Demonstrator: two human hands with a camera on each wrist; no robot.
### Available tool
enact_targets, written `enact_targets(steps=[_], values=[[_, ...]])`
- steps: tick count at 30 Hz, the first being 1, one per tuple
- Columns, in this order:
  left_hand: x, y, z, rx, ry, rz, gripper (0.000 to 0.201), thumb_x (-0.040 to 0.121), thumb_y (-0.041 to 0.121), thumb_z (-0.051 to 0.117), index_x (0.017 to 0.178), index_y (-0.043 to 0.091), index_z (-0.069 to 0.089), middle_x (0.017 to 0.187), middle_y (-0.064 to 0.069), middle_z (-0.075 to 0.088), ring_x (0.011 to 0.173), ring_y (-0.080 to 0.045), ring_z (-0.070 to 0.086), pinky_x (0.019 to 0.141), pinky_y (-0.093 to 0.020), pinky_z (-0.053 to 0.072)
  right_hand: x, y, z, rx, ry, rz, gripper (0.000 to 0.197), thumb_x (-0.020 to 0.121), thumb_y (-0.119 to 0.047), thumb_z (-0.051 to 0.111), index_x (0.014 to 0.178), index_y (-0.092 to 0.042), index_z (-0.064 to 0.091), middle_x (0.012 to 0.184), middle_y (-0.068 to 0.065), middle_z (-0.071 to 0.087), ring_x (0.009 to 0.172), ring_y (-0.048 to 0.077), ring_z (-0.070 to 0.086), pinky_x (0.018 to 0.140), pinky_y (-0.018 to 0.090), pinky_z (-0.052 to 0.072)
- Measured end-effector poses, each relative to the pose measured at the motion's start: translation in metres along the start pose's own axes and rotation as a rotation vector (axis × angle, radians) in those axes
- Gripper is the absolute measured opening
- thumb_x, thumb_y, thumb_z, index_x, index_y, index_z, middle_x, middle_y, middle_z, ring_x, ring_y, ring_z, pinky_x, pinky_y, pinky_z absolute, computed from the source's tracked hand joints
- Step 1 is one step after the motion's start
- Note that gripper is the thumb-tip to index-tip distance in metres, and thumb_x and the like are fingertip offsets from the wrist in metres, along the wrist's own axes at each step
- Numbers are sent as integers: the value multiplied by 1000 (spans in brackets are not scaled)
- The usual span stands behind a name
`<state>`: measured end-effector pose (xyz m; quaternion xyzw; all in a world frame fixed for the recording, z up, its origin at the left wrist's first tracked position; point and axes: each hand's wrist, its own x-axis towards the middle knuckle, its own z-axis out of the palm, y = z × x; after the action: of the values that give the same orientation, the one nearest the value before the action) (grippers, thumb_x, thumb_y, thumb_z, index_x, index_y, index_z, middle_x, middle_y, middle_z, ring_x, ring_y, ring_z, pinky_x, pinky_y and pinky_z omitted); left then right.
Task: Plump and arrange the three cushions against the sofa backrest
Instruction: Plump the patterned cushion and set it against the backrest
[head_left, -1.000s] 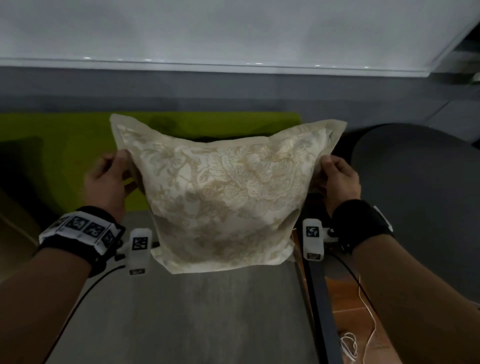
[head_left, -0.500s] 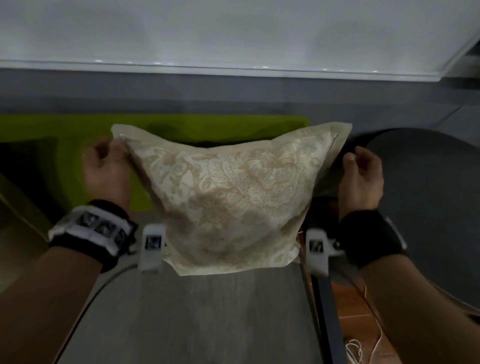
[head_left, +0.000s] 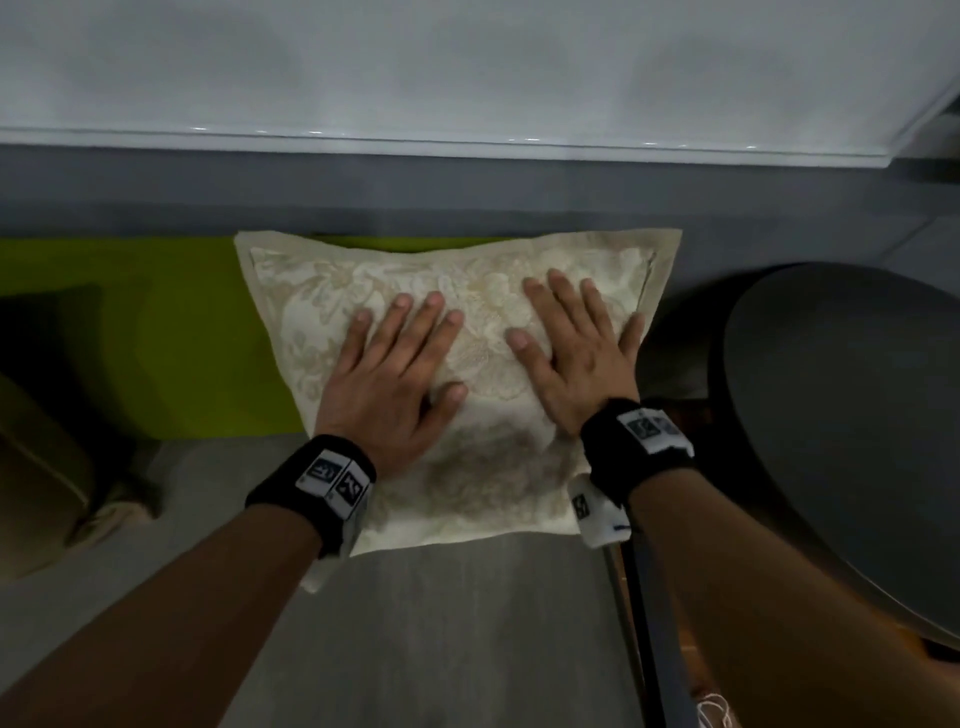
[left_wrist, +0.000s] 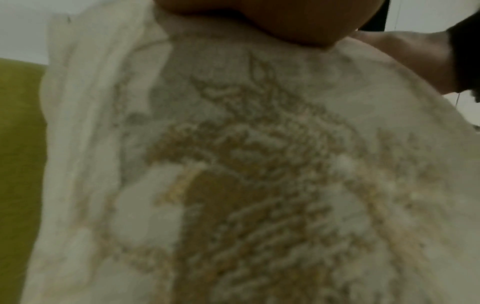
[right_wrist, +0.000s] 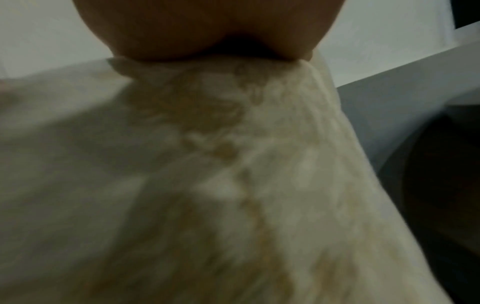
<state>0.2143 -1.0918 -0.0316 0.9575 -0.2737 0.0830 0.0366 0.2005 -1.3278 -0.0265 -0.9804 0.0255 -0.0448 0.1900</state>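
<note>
A cream cushion (head_left: 483, 291) with a gold floral pattern leans against the grey sofa backrest (head_left: 467, 192), its lower edge on the grey seat (head_left: 441, 623). My left hand (head_left: 400, 364) lies flat on its left half, fingers spread and straight. My right hand (head_left: 571, 343) presses flat on its right half, fingers spread too. The left wrist view shows the cushion's woven pattern (left_wrist: 259, 174) close up, with my palm (left_wrist: 285, 20) on it. In the right wrist view the cushion (right_wrist: 233, 185) fills the frame under my palm (right_wrist: 207, 26). A green cushion (head_left: 156, 332) stands to its left.
An olive-brown cushion (head_left: 36, 467) lies at the far left on the seat. A dark round table top (head_left: 852, 441) stands at the right, beside the sofa's dark frame edge (head_left: 654, 649). A white wall (head_left: 467, 67) rises behind the backrest.
Both hands let go of the cushion's side edges and came onto its front face, palms flat. The cushion moved back from mid-air against the backrest.
</note>
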Motion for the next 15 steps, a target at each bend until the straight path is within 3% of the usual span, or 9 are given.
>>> enact_targets(steps=[3, 5, 7, 9, 10, 11, 12, 13, 15], values=[[2, 5, 5, 15, -2, -25, 70, 98, 61, 22, 159, 26, 19, 167, 0, 17, 155, -24, 12, 124, -52, 9, 16, 14, -6, 14, -84, 90, 74, 91, -87, 16, 158, -58, 6, 172, -23, -4, 159, 10, -14, 116, 65, -23], [1, 6, 10, 25, 5, -36, 71, 99, 62, 24, 159, 25, 20, 167, 0, 17, 155, -24, 13, 124, -52, 9, 20, 27, -10, 152, -44, 240, 77, 89, -88, 14, 159, -57, 6, 172, -19, -9, 159, 15, -16, 120, 64, -18], [-1, 4, 13, 16, 4, -37, 72, 99, 63, 24, 159, 25, 20, 168, 0, 15, 155, -24, 12, 124, -52, 8, 18, 43, -15, 508, 121, 433, 92, 85, -88, 32, 163, -45, 11, 175, -7, 4, 161, 22, 4, 128, 58, 5], [-3, 1, 14, 11, -1, -30, 73, 98, 65, 23, 159, 25, 20, 168, -1, 15, 155, -24, 12, 124, -51, 8, 13, 52, -23, 945, 221, 591, 101, 80, -80, 60, 162, -33, 27, 165, 1, 38, 147, 24, 43, 117, 49, 41], [-3, 0, 14, 12, -3, -27, 74, 98, 65, 22, 159, 25, 20, 168, -1, 16, 155, -25, 13, 124, -52, 8, 10, 55, -28, 1084, 215, 615, 89, 82, -70, 70, 155, -27, 43, 150, 1, 58, 129, 23, 60, 101, 43, 55], [-4, 1, 14, 10, -1, -24, 74, 98, 65, 23, 159, 24, 21, 167, -1, 16, 155, -25, 13, 124, -52, 8, 10, 58, -35, 1157, 200, 604, 69, 85, -57, 76, 141, -21, 60, 129, 2, 72, 109, 21, 70, 82, 37, 62], [-4, 1, 15, 7, 6, -21, 74, 98, 65, 24, 159, 24, 22, 167, -2, 17, 155, -26, 15, 124, -52, 9, 12, 61, -40, 1158, 215, 587, 47, 87, -44, 80, 123, -15, 71, 108, 3, 78, 93, 20, 73, 71, 37, 63], [-5, 1, 15, 2, 15, -14, 73, 98, 65, 25, 158, 24, 24, 167, -2, 19, 154, -26, 16, 124, -52, 10, 17, 67, -45, 1103, 274, 593, 30, 87, -36, 82, 105, -12, 76, 94, 4, 79, 83, 21, 72, 71, 41, 65], [-6, 1, 15, -4, 28, 4, 73, 97, 64, 27, 158, 23, 27, 166, -3, 21, 154, -27, 18, 123, -53, 12, 26, 80, -55, 989, 420, 672, 18, 82, -33, 85, 80, -18, 75, 84, 5, 77, 78, 23, 72, 80, 48, 65]])
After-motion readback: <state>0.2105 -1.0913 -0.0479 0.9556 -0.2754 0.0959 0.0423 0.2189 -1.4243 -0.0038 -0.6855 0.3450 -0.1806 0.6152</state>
